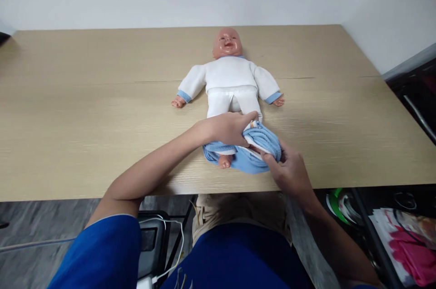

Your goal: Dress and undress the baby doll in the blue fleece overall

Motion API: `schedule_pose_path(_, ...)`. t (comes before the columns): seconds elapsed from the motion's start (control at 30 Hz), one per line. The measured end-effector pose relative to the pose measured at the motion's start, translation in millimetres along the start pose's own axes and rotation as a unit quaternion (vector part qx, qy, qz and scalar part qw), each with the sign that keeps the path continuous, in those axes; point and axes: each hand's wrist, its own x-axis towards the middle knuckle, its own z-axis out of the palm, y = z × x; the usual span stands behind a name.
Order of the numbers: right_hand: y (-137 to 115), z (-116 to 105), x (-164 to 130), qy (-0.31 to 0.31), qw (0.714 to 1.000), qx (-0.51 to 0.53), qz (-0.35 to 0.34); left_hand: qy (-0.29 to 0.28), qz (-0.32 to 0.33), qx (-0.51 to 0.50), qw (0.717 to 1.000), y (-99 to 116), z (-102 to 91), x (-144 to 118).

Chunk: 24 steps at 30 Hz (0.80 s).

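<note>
1. In the head view, a doll (231,75) in white clothes with blue cuffs lies on its back at the near middle of the table (102,98), head toward the far side, arms spread left and right.
2. A light-blue garment (250,164) lies bunched about its lower legs, close to the table's near edge; the foot (225,161) on the left pokes out, the other is hidden.
3. The left hand (233,128) curls at the left edge of the gathered cloth; its fingertips are mostly hidden, so I cannot tell what they grip.
4. The right hand (289,166), nearly closed, pinches the bunched cloth's right side.
</note>
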Motion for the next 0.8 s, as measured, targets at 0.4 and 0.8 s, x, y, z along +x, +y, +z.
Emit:
schedule_pose_path(0.4,32.5,22.9,-34.3,0.149,0.983,-0.073,-0.076,-0.093,-0.024,-0.003,0.995,12.0,-4.9,-1.5)
schedule_pose_path(0.8,45.9,27.9,-15.1,0.079,0.967,0.225,0.085,0.001,0.15,-0.301,0.942,-18.6,15.7,14.1)
